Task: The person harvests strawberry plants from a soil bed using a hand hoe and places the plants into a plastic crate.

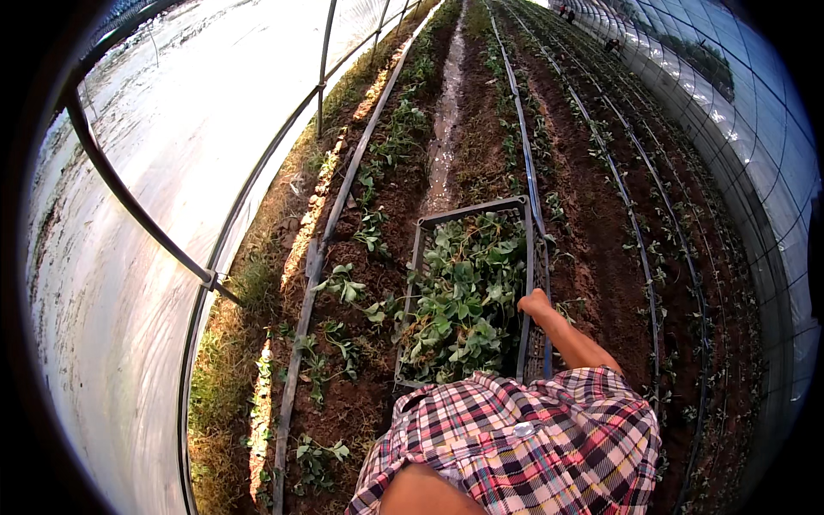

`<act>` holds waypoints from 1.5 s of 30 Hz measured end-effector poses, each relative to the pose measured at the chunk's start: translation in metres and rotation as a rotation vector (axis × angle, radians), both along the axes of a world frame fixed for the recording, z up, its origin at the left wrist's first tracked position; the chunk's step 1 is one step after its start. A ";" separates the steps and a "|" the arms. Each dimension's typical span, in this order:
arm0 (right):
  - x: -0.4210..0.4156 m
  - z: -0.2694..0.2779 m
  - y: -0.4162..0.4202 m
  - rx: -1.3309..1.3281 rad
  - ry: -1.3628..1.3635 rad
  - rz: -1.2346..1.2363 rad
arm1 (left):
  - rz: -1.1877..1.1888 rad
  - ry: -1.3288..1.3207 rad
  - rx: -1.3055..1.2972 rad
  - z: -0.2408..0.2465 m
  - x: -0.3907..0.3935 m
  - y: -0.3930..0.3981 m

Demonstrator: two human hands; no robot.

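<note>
A grey plastic crate (473,207) stands in front of me on the soil, filled with leafy green seedlings (467,290), some with brown dry stems. My right hand (535,302) is closed around the crate's right rim, with the arm stretched forward. Only a bare part of my left arm shows at the bottom edge, below the plaid sleeve; the left hand is out of view. My plaid shirt covers the near end of the crate.
Drip hoses (515,96) run along the planted rows. A wet furrow (449,116) lies beyond the crate. Small plants (344,283) grow to the left beside a grey pipe (335,212). Metal frame tubes (122,193) and plastic sheeting (193,96) wall the left side. Distant figures crouch far right.
</note>
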State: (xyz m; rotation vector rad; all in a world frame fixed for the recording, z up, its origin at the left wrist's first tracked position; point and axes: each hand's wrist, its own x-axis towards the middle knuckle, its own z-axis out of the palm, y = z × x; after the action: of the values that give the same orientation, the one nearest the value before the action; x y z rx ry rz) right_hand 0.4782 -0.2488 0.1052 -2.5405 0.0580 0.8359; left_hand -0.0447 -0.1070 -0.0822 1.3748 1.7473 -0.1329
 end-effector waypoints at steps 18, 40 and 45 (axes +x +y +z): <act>-0.050 0.067 -0.068 0.195 -0.388 -0.391 | 0.316 0.054 -0.147 0.014 -0.165 -0.005; 0.096 0.022 -0.030 0.007 -0.237 -0.605 | -0.330 0.296 0.012 0.028 0.071 0.141; 0.180 0.019 -0.038 0.098 -0.242 -0.502 | -0.393 0.216 0.164 0.059 0.206 0.203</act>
State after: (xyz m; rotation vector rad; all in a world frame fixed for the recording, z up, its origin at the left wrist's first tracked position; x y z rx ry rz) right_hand 0.6578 -0.2871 0.1243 -2.3559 0.5363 0.3257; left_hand 0.1618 0.0964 -0.0237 1.8734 1.6684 -0.3722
